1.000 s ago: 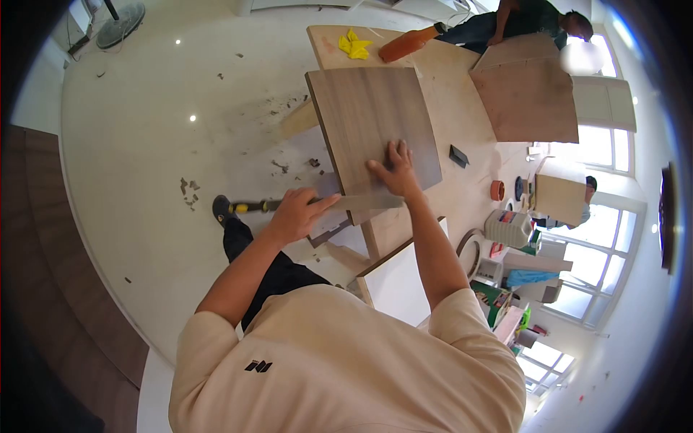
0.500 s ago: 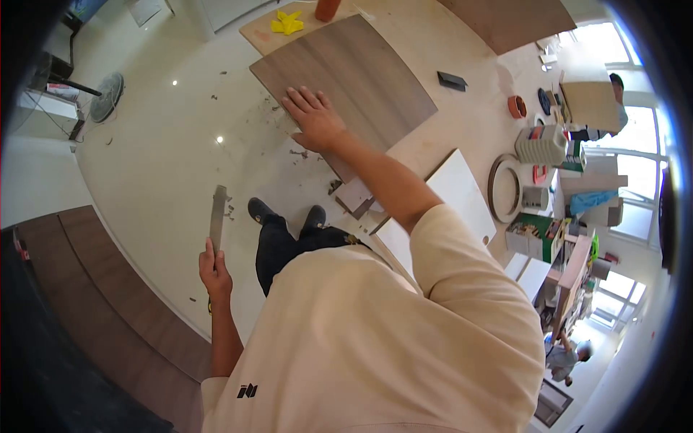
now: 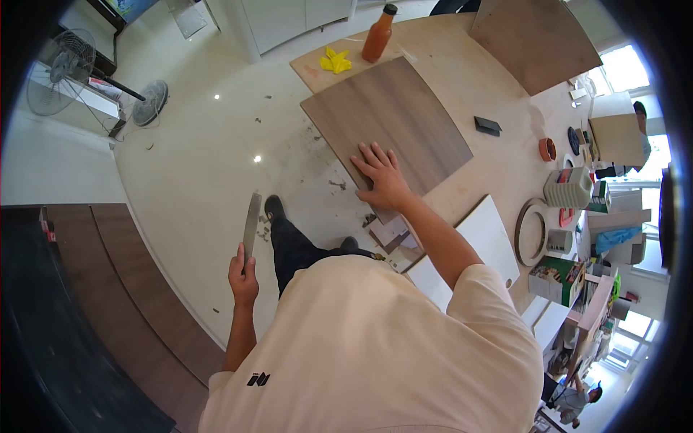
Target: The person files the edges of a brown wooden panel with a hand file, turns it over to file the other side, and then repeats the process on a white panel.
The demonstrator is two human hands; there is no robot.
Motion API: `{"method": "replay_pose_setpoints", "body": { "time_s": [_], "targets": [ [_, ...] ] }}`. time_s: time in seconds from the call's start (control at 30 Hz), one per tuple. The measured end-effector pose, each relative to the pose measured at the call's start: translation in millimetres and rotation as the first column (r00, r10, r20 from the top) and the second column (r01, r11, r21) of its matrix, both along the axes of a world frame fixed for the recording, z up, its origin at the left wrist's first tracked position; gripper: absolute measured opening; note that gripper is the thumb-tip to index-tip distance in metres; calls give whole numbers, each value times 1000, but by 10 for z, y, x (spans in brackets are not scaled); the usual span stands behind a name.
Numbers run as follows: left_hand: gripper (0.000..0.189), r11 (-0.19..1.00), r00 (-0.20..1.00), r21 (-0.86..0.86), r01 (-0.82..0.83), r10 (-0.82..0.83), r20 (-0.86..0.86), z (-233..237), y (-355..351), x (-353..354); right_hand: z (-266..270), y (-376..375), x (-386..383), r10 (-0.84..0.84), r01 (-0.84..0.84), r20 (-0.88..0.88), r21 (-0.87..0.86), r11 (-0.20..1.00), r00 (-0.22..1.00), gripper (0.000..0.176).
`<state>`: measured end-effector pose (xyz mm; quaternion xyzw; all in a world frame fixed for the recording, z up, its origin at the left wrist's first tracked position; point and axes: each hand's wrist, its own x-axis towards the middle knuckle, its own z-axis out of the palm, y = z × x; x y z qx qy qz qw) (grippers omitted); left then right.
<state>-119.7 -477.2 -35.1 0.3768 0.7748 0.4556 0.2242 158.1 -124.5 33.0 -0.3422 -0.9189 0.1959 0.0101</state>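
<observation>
My left hand (image 3: 244,276) is closed round the lower end of a long flat metal tool (image 3: 252,224), like a file, held upright over the floor. My right hand (image 3: 382,177) lies palm down with fingers spread on a wood-grain board (image 3: 404,115), close to its left edge and near end. The board rests on a large light-wood table (image 3: 447,47). Beyond the board's far edge are a yellow crumpled item (image 3: 336,60) and an orange-red bottle with a black cap (image 3: 377,35).
Right of the board lie a dark bracket (image 3: 487,125), a white panel (image 3: 487,234), a ring (image 3: 530,232) and a jug (image 3: 568,187). Fans (image 3: 149,103) stand at left. Scraps lie on the floor (image 3: 180,173). Co-workers (image 3: 575,397) are at the far right.
The view has shifted, so table and board appear lower and further right. My right hand has slid over the board towards its near end. My left hand still holds the metal tool.
</observation>
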Motion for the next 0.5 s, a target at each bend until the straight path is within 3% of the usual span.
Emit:
{"method": "replay_pose_setpoints", "body": {
  "time_s": [0.1,0.27,0.33,0.4,0.5],
  "targets": [
    [45,998,998,-24,64,-64,4,7,312,-372,-45,346,-543,-57,61,-99,29,998,993,77],
    [47,979,962,-35,201,-190,197,-127,907,-1167,-159,947,-1496,-201,225,-302,47,973,932,56],
    [47,957,888,-89,276,-219,404,-63,1197,-1409,-178,1137,-1763,-178,225,-327,113,968,928,43],
    [47,917,718,-161,365,-167,676,135,1481,-1700,-207,1306,-1936,-158,210,-334,127,969,929,32],
    [47,886,601,-125,446,-193,776,273,1940,-1909,-282,1447,-1988,-162,202,-344,84,976,925,19]
  ]
}}
